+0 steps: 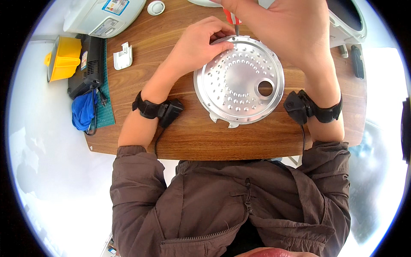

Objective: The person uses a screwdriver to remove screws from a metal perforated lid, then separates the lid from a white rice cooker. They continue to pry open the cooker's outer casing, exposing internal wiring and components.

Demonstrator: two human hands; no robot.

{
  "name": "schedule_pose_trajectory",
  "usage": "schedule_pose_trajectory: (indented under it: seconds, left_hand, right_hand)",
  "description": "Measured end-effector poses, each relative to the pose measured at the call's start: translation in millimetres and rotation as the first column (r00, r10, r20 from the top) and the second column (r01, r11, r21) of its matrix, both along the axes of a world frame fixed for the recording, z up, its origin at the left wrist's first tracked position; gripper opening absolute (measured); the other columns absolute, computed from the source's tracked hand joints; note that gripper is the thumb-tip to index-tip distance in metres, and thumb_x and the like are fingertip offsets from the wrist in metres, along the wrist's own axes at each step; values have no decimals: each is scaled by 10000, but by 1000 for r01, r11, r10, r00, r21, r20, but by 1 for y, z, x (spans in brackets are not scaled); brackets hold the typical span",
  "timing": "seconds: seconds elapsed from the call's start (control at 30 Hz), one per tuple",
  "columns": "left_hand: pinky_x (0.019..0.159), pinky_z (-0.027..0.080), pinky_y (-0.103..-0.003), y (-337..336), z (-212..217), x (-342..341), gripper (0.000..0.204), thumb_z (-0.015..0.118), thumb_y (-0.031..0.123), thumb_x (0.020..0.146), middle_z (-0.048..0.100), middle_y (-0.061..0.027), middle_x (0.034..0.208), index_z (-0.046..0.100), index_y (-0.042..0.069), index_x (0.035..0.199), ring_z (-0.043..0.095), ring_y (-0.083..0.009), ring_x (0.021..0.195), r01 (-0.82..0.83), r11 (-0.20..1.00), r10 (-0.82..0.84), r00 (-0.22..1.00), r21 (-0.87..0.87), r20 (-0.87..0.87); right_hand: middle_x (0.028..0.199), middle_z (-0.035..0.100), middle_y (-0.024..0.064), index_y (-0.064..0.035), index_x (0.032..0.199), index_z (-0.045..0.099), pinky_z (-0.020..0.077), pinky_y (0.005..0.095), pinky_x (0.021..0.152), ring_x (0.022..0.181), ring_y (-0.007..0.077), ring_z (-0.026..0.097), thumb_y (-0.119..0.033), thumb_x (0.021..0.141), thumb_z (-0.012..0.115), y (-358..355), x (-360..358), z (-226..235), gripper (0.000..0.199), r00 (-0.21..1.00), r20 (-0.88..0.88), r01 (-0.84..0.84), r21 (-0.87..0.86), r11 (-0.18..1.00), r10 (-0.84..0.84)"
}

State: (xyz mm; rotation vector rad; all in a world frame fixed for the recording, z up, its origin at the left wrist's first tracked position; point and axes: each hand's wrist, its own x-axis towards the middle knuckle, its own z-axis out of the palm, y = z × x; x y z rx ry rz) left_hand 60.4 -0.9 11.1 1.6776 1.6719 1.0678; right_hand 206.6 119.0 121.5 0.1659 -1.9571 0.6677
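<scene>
A round, shiny metal plate (pixel 239 79) with rows of small dimples and one round hole lies near the middle of the wooden table. My left hand (pixel 197 46) grips its far left rim, thumb on top and fingers curled at the edge. Over the plate's far right side, my right hand (pixel 291 32) is closed around a screwdriver (pixel 231 18) with a red and white handle. The screwdriver's shaft points down at the far rim, close to my left thumb. Whether its tip sits in a screw is too small to tell. My right hand hides most of the handle.
At far left stands a white appliance body (pixel 105 19), near a white round cap (pixel 156 7) and white plastic piece (pixel 123 56). A yellow container (pixel 65 58), black device (pixel 90 68) and blue cloth (pixel 84 111) line the left edge. Another white appliance part (pixel 357 25) stands far right.
</scene>
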Motion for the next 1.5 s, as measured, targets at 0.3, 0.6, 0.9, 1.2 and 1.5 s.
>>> schedule_pose_trajectory:
  seconds: [0.3, 0.6, 0.9, 1.2, 1.5]
  left_hand:
    - [851, 550, -345, 2, -9, 2, 264, 761, 179, 903, 654, -87, 1055, 707, -1, 1088, 685, -237, 957, -21, 999, 23, 999, 36, -41]
    - [834, 550, -339, 1, -13, 0, 276, 778, 181, 894, 654, -81, 1049, 699, -6, 1080, 682, -229, 937, -28, 998, 29, 1000, 60, -8]
    - [823, 545, -327, 2, -14, 1, 250, 786, 167, 892, 659, -70, 1041, 703, 4, 1063, 679, -211, 933, -38, 997, 39, 999, 65, -8]
    - [814, 548, -318, 2, -9, 3, 225, 777, 166, 894, 662, -63, 1040, 720, 21, 1057, 680, -196, 922, -51, 998, 51, 999, 37, -11]
    - [778, 551, -316, 3, -16, 0, 188, 755, 140, 910, 677, -66, 1005, 715, 0, 1028, 685, -188, 850, -66, 997, 63, 995, 30, 71]
  right_hand:
    - [942, 688, 85, -50, 1056, 735, 531, 308, 652, 769, 231, 667, 9, 776, 806, 5, 9, -1, 295, 997, 64, 37, 72, 997, -41]
    - [936, 688, 86, -47, 1046, 731, 534, 303, 639, 766, 227, 673, 15, 776, 802, -12, 15, 24, 286, 977, 213, 13, -129, 992, 15]
    - [953, 690, 93, -33, 1036, 725, 554, 287, 627, 798, 196, 673, 26, 795, 786, 9, 3, -5, 255, 983, 95, -148, -113, 983, 159]
    - [927, 689, 73, -21, 1017, 721, 573, 275, 635, 783, 161, 647, 38, 788, 790, 11, 3, -4, 246, 991, 75, -101, -112, 989, 110]
    - [933, 693, 83, -16, 1003, 715, 544, 278, 638, 771, 182, 656, 70, 759, 786, 12, -1, -9, 269, 991, 16, -134, -27, 991, 134]
